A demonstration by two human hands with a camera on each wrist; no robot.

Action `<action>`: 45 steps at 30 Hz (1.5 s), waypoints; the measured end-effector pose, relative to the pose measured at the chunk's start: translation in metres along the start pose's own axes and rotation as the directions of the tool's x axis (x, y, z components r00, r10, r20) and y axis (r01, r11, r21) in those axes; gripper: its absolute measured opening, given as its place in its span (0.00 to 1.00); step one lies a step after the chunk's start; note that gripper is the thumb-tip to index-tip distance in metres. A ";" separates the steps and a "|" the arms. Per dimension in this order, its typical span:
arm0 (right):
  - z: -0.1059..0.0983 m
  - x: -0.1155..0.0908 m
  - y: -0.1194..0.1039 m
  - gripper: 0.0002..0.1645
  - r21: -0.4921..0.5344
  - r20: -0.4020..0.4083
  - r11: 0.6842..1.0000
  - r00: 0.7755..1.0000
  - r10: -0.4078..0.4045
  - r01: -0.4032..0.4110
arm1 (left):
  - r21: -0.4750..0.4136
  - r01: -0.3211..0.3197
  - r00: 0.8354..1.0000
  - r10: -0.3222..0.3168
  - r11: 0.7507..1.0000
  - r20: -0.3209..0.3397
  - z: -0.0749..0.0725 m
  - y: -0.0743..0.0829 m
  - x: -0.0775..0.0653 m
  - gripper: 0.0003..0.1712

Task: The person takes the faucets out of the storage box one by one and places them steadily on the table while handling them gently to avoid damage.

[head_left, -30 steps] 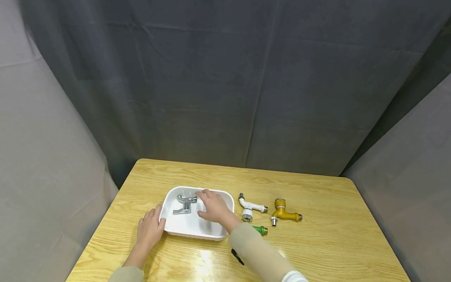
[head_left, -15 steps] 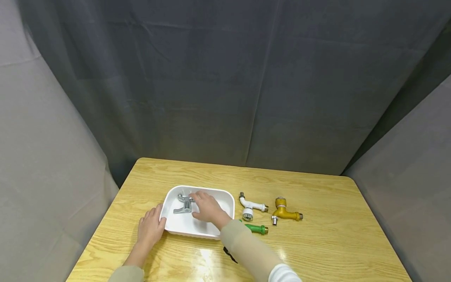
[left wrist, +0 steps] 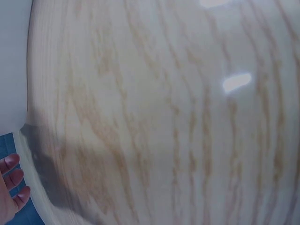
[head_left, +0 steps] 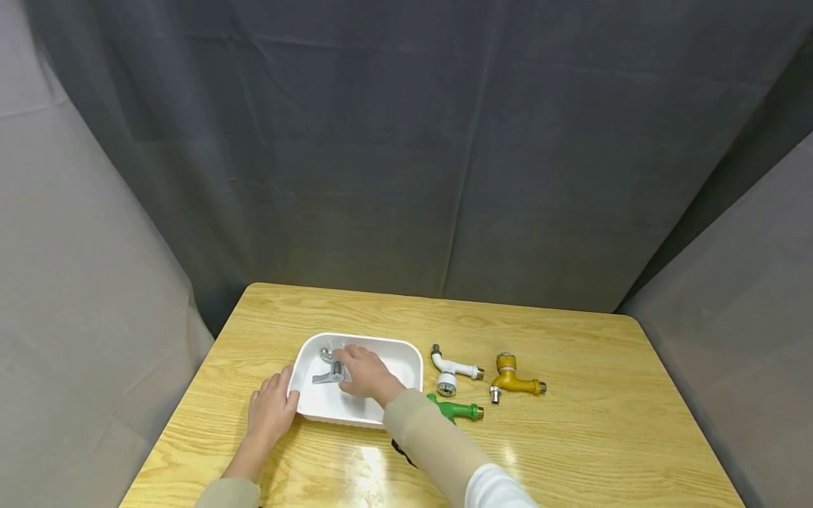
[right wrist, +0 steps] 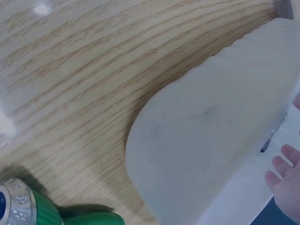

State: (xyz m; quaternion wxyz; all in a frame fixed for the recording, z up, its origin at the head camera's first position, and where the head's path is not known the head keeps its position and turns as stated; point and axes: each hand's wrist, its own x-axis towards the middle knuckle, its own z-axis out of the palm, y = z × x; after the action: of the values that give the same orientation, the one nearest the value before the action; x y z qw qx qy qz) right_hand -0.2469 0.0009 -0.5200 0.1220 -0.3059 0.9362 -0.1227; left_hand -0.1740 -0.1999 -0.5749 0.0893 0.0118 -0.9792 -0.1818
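Note:
A white plastic tray point(head_left: 317, 406) stands on the wooden table, with a chrome tap point(head_left: 327, 378) lying in its left half. My left hand point(head_left: 272, 408) rests at the tray's left side, fingers along the outside and thumb near the front left corner. Over the tray my right hand point(head_left: 365, 372) reaches in from the right, palm down, and covers the right end of the chrome tap. In the right wrist view the fingers point(right wrist: 282, 166) are extended and spread, close to the bit of chrome that shows past the tray wall point(right wrist: 187, 140).
Right of the tray lie a white tap point(head_left: 454, 369), a yellow tap point(head_left: 516, 383) and a green tap point(head_left: 460, 410), the last partly behind the right forearm. A small black piece point(head_left: 402, 451) shows at the right sleeve. A dark curtain point(head_left: 356, 176) hangs behind the table.
My right hand has moved left across the tray until it covers the chrome tap's right end. More of the green tap shows. The left hand and tray have stayed in place.

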 end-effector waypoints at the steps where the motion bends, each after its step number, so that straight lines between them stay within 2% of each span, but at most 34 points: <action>1: 0.000 0.000 0.000 0.39 0.000 0.001 1.000 1.000 0.001 -0.001 | 0.000 -0.001 1.000 0.001 1.000 -0.001 0.000 0.000 0.000 0.27; 17: 0.012 0.011 -0.002 0.41 -0.014 0.004 1.000 1.000 0.025 -0.025 | -0.009 -0.006 1.000 0.006 1.000 0.001 0.002 0.002 0.002 0.26; 26: 0.019 0.018 -0.009 0.42 -0.008 0.035 1.000 0.999 0.029 -0.029 | -0.019 -0.001 1.000 0.001 1.000 0.011 0.000 0.001 0.001 0.27; 45: 0.022 0.024 -0.012 0.46 0.007 0.037 1.000 0.999 0.029 -0.029 | -0.015 0.001 1.000 -0.001 1.000 0.008 0.000 -0.001 -0.001 0.26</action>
State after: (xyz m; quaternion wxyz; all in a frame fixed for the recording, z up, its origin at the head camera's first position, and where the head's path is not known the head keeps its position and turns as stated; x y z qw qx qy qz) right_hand -0.2519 -0.0266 -0.5409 0.1423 -0.2939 0.9377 -0.1186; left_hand -0.1733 -0.2010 -0.5757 0.0852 0.0110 -0.9782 -0.1892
